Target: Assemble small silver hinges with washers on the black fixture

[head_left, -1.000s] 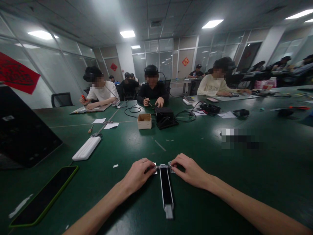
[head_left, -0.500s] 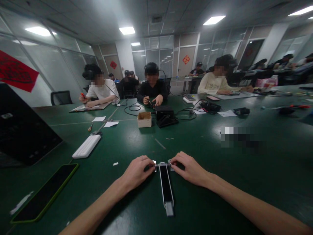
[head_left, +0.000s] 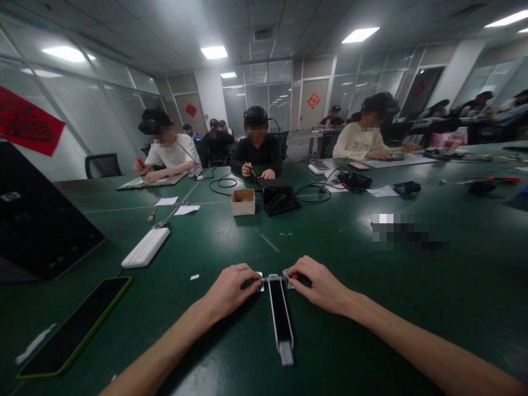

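A long, narrow bar (head_left: 281, 319) lies on the smooth, dark green table (head_left: 350, 341), running straight away from the person. Its top face is glossy black, framed by a pale silvery rim, with a bare metal tab at the near end. Across its far end sits a thin metal crosspiece (head_left: 275, 279), small and bright.

The left hand (head_left: 233, 289) has its fingers curled in, tips pinched on the left end of the crosspiece. The right hand (head_left: 319, 286) mirrors it, with the fingers bent and closed on the right end. Both wrists rest low on the table.

To the left lies a flat phone (head_left: 74, 330) with a dark screen and a green case. Farther off is a white, ribbed, rounded slab (head_left: 146, 247), then a small open cardboard box (head_left: 243, 202) beside a black, angular device (head_left: 278, 197). Other people sit at the far side.

Against half a second ago, hands and bar sit as they were, with the grip unchanged.
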Motion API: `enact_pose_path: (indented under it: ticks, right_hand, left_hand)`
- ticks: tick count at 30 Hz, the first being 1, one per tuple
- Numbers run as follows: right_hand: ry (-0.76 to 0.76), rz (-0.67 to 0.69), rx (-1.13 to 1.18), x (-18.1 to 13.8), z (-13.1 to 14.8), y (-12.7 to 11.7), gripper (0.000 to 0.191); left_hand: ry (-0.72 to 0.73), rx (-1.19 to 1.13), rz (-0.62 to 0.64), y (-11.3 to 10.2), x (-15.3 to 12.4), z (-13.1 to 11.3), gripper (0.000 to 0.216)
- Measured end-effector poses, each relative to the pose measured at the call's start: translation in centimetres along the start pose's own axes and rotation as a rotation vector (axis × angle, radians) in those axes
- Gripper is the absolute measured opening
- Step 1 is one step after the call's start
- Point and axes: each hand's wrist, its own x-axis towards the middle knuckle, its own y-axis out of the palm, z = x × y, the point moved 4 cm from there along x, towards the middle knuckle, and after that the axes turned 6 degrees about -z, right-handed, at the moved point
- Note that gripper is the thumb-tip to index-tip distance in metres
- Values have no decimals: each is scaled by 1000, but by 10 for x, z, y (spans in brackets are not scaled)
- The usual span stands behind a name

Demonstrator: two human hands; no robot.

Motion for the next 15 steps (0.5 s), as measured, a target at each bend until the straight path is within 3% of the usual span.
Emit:
enact_pose_path:
  ticks: [10, 15]
  right_hand:
    - [-19, -13, 3, 2, 6, -3, 14]
    - [-22, -15, -3, 1, 4, -2, 14]
  left_hand:
    - [-72, 67, 7, 4, 1, 2, 12]
    - [-14, 62, 28, 3, 0, 0, 17]
